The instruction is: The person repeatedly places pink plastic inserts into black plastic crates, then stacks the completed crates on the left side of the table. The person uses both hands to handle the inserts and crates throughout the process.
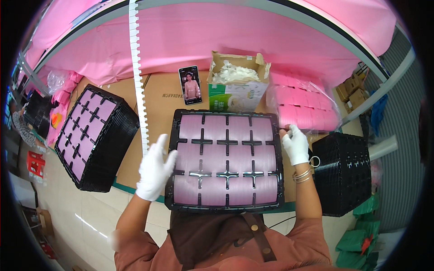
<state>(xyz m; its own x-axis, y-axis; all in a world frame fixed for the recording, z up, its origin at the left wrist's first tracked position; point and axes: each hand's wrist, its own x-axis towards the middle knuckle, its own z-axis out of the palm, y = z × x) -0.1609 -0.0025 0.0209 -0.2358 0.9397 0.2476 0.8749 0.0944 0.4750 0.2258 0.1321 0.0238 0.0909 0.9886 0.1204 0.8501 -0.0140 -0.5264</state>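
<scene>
Directly before me is a black plastic tray (227,143) with cross-shaped ribs. Flat, glossy lilac pieces (212,156) show between the ribs. My left hand (156,169), in a white glove, is open beside the tray's left edge, its fingers spread and nothing in them. At the far right corner is my right hand (296,147), gloved in white with bare thumb and index tips. Its fingers are loosely bent and slightly apart, close to the tray rim and a wrapped stack of pink pieces (305,101). I see nothing held there.
A tilted stack of black trays (110,147) with lilac pieces on top stands left. Another black stack (342,174) is at right. Behind are a phone (190,86) and an open carton (237,92) of white scraps. A white notched strip (137,67) hangs left of centre.
</scene>
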